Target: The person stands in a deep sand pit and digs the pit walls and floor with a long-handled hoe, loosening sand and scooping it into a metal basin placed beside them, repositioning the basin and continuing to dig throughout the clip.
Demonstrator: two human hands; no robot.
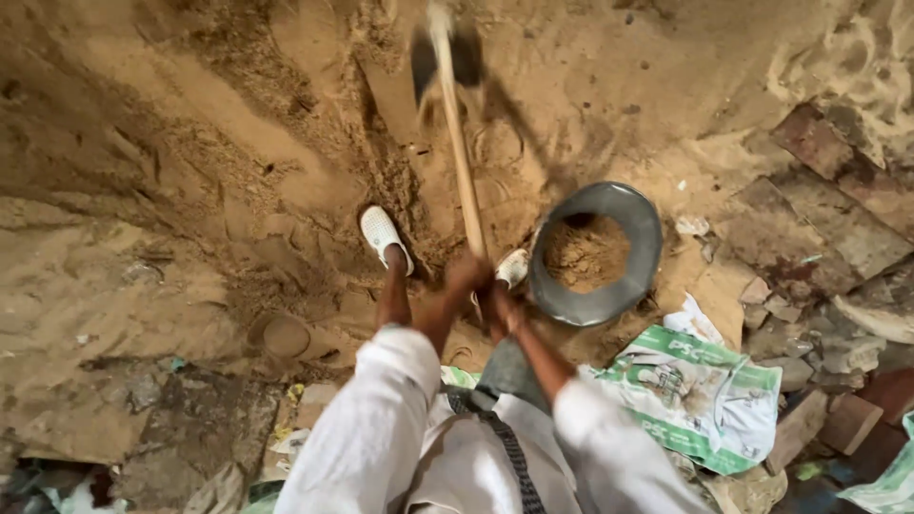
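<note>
From the head camera, a long wooden shovel (pixel 455 133) is gripped low on its handle by both hands, the left hand (pixel 464 278) and the right hand (pixel 495 303) closed tight around the shaft, one just above the other. The dark blade is seen blurred over the loose sand (pixel 238 143) ahead. A grey metal pan (pixel 645 238), partly filled with sand, is set just right of the feet, beside a green-and-white sack (pixel 705 395) and broken bricks (pixel 819 190).
</note>
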